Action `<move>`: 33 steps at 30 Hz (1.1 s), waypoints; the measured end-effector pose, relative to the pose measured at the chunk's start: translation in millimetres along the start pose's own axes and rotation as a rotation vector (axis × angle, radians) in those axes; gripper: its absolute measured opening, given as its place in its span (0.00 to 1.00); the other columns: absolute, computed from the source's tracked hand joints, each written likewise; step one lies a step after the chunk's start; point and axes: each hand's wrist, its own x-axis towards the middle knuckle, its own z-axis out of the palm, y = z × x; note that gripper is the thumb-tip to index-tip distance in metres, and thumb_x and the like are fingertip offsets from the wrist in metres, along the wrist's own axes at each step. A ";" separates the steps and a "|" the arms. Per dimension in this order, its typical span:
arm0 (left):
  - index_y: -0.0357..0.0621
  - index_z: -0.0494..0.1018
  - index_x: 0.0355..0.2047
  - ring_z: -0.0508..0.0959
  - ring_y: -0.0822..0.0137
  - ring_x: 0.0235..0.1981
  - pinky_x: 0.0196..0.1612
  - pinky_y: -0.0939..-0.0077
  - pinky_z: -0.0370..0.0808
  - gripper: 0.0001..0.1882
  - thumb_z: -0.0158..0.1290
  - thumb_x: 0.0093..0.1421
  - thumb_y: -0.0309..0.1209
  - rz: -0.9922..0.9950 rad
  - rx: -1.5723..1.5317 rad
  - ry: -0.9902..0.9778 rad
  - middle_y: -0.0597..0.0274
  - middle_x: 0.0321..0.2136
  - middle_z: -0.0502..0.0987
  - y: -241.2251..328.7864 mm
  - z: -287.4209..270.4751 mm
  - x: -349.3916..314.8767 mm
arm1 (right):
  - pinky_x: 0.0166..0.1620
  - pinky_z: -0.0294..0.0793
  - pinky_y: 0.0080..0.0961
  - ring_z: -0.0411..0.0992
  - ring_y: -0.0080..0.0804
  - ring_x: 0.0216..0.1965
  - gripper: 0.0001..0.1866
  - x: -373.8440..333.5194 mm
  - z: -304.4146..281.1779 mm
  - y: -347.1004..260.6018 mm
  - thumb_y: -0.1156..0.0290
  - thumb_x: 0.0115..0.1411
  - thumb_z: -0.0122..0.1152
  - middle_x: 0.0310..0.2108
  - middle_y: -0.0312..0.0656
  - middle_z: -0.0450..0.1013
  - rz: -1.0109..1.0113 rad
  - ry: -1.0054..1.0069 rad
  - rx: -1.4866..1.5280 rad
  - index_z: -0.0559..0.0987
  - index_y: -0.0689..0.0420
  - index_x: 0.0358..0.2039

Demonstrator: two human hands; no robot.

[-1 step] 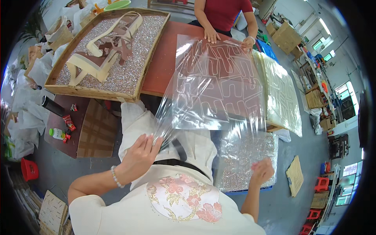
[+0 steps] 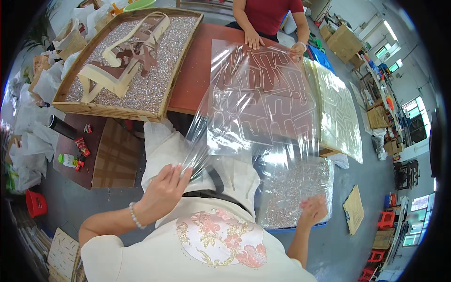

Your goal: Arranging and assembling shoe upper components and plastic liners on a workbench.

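Film (image 2: 263, 101), one sheet: left hand (image 2: 164, 190) clamped on edge; right hand (image 2: 314, 210) curled, grip unclear; co-worker's hands (image 2: 253, 39), two.

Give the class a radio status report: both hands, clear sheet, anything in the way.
Left hand gripping gathered clear sheet. Right hand curled, hold unclear. Sheet overhangs red table; co-worker's hands at far end.

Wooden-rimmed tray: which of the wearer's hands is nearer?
Left. The left hand, gripping the clear film, is below the near right corner of the tray in the picture; the right hand is farther off, lower and well to the right.
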 end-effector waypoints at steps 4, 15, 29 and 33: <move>0.33 0.67 0.51 0.76 0.61 0.42 0.55 0.68 0.64 0.23 0.47 0.53 0.24 0.018 -0.069 0.026 0.45 0.39 0.75 -18.2 -20.7 14.9 | 0.24 0.68 0.24 0.60 0.25 0.11 0.31 21.4 2.8 -30.8 0.54 0.69 0.31 0.10 0.38 0.61 -0.134 -0.019 0.137 0.60 0.56 0.10; 0.44 0.73 0.32 0.73 0.61 0.43 0.48 0.68 0.66 0.09 0.57 0.50 0.24 -0.197 -0.379 0.525 0.58 0.44 0.73 -106.5 -7.4 108.4 | 0.29 0.68 0.24 0.62 0.25 0.13 0.33 78.5 67.1 -19.6 0.52 0.69 0.31 0.08 0.37 0.59 -0.039 -0.002 0.204 0.60 0.56 0.09; 0.38 0.72 0.38 0.74 0.58 0.50 0.53 0.67 0.73 0.09 0.53 0.55 0.22 0.017 -0.691 0.335 0.56 0.46 0.75 -72.3 47.0 77.4 | 0.24 0.68 0.21 0.62 0.26 0.12 0.34 71.5 48.8 -10.2 0.52 0.69 0.35 0.08 0.38 0.60 0.190 0.113 0.263 0.60 0.56 0.07; 0.38 0.72 0.37 0.74 0.58 0.50 0.53 0.67 0.73 0.08 0.53 0.56 0.22 0.009 -0.714 0.368 0.56 0.45 0.76 -58.3 45.6 62.5 | 0.19 0.65 0.20 0.64 0.25 0.12 0.33 59.4 33.1 -17.8 0.55 0.69 0.36 0.09 0.38 0.60 0.150 0.112 0.297 0.61 0.59 0.07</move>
